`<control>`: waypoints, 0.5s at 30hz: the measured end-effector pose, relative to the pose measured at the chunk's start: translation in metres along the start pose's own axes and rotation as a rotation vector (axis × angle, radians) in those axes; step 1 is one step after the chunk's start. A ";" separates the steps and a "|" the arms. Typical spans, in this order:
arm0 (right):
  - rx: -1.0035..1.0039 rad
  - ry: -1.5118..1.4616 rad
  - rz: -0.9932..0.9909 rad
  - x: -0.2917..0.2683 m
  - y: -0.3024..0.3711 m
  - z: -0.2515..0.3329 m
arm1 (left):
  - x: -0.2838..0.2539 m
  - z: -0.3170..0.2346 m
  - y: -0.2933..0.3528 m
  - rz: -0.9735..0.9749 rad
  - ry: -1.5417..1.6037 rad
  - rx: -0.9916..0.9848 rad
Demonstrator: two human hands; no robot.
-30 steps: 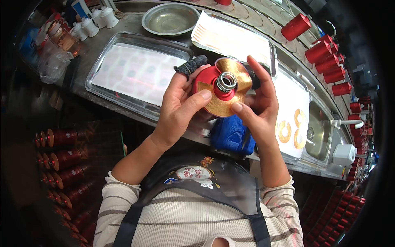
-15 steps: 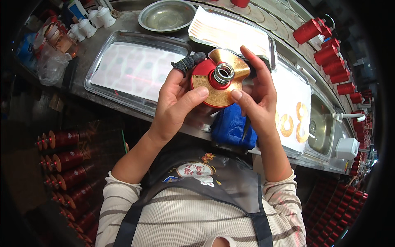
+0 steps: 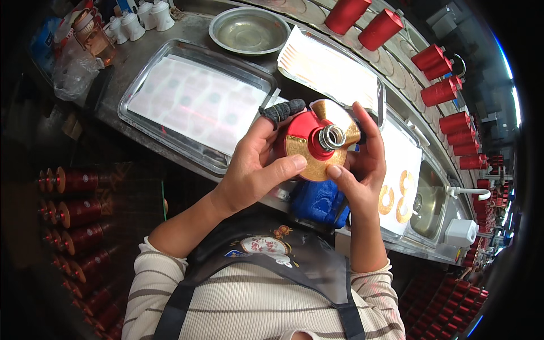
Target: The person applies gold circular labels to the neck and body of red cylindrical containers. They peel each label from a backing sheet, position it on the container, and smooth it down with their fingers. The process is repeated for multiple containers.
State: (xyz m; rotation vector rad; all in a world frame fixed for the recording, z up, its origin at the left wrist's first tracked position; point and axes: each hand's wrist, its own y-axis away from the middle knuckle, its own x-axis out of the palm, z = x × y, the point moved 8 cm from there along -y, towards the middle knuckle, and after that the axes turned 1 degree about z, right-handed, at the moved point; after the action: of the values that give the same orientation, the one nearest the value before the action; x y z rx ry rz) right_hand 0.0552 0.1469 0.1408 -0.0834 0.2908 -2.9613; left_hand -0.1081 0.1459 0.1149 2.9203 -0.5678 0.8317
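Between my two hands is a red bottle, its threaded metal neck pointing up toward me. A gold ring-shaped label lies around the neck on the bottle's shoulder. One end of it curls up off the surface at the far right. My left hand grips the bottle's left side, thumb pressed on the label; a black wrap covers its forefinger. My right hand holds the right side, thumb on the label's near edge and forefinger raised beside the curled end. The bottle's body below the shoulder is mostly hidden.
A metal tray with a white sheet lies left; label strips fill another behind. Gold ring labels on a sheet lie right, near a sink. Blue cloth sits below my hands. Red bottles line a conveyor.
The view has shifted, so the bottle and both hands appear lower and further right. More red bottles show on the conveyor. My grip on the bottle looks much the same.
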 end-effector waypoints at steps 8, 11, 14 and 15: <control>0.051 0.016 -0.004 -0.001 0.003 0.001 | -0.001 -0.002 0.000 0.032 -0.010 0.035; 0.050 0.016 -0.006 0.001 0.002 0.002 | -0.002 -0.002 -0.002 0.032 0.006 0.030; 0.050 -0.011 -0.034 0.002 0.001 0.002 | -0.002 0.000 -0.003 0.025 0.026 0.004; 0.058 -0.016 -0.032 0.002 0.001 0.003 | -0.002 0.001 -0.003 0.019 0.031 0.006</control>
State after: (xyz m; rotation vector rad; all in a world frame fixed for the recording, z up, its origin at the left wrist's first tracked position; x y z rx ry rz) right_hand 0.0540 0.1454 0.1434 -0.1055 0.2038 -2.9969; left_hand -0.1085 0.1491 0.1132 2.9066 -0.5921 0.8807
